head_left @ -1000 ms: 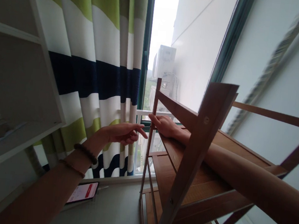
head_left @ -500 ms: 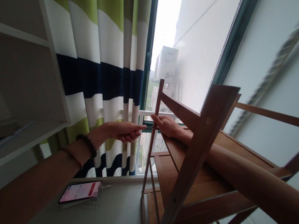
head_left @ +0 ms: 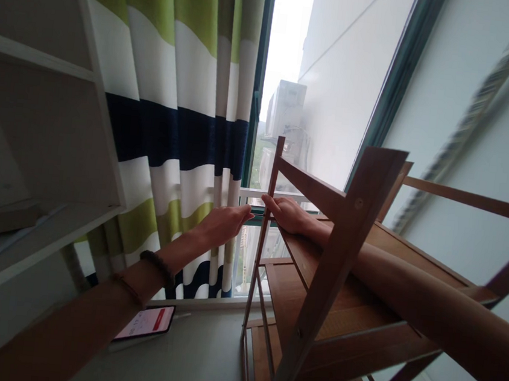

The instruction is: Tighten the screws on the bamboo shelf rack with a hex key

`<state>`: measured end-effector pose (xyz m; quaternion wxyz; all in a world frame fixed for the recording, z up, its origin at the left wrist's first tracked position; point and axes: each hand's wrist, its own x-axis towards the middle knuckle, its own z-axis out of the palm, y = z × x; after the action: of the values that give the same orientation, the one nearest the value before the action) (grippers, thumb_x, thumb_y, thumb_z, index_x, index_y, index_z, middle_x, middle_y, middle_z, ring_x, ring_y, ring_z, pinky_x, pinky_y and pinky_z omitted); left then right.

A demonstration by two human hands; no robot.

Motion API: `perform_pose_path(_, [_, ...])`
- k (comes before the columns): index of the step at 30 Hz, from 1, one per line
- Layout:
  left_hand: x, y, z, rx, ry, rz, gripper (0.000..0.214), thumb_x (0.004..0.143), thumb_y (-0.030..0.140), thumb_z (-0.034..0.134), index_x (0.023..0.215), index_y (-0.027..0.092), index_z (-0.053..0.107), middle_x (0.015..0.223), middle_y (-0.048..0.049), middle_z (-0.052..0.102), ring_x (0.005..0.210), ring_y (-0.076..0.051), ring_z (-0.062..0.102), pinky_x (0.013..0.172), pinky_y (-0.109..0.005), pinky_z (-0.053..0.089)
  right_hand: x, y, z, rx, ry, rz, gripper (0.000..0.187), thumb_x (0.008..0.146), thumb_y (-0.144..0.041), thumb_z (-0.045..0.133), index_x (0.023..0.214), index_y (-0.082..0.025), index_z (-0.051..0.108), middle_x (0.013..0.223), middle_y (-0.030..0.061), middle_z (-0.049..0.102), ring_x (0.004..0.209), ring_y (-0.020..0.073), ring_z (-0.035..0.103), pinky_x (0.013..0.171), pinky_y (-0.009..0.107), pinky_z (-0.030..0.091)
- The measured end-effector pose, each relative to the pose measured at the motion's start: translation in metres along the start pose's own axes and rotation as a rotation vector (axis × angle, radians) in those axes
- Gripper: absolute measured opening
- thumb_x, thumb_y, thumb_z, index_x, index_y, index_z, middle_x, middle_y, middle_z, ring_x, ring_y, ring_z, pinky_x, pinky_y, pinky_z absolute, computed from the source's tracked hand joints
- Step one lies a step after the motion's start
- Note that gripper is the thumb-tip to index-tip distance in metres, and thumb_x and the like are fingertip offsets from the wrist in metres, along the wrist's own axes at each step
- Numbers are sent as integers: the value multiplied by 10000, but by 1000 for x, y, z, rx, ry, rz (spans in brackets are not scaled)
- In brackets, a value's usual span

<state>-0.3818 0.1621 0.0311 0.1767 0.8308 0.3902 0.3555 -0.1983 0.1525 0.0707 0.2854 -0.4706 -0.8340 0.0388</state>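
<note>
A brown wooden shelf rack with slatted tiers stands at the right. My right hand reaches through it above an upper tier, closed around the thin far-left post with the thumb on its outer side. Just left of that post is my left hand, its fingers pinched together. A thin rod-like tool runs from the fingertips toward the post at the height of my right hand; its exact kind is too small to make out. Dark bead and cord bracelets circle my left wrist.
A lit phone lies on the pale surface at lower left. White shelving stands at the left, beside a striped curtain. Behind the rack are a window with a white rail and a pale wall at right.
My left hand has turned over at the wrist; its outstretched index finger is now curled in with the others. My right hand stays on the post. The view has shifted slightly.
</note>
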Motion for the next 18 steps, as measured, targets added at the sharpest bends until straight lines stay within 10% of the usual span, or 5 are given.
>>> perform_pose_path(10, [-1, 12, 16, -745, -145, -303, 259, 831, 390, 381, 658, 199, 362, 538, 64, 308, 422, -70, 307, 377, -186, 232, 2, 6, 3, 9, 7, -6, 526, 911, -454, 260, 592, -137, 532, 584, 8, 539, 535, 92, 466, 558, 214, 354])
perform_pose_path(18, [-5, 0, 3, 53, 70, 64, 220, 820, 378, 459, 823, 200, 589, 723, -20, 574, 606, -146, 522, 565, -257, 391, 1, 3, 2, 36, -2, 10, 530, 907, -466, 263, 553, -147, 496, 580, 9, 531, 537, 90, 478, 546, 211, 357])
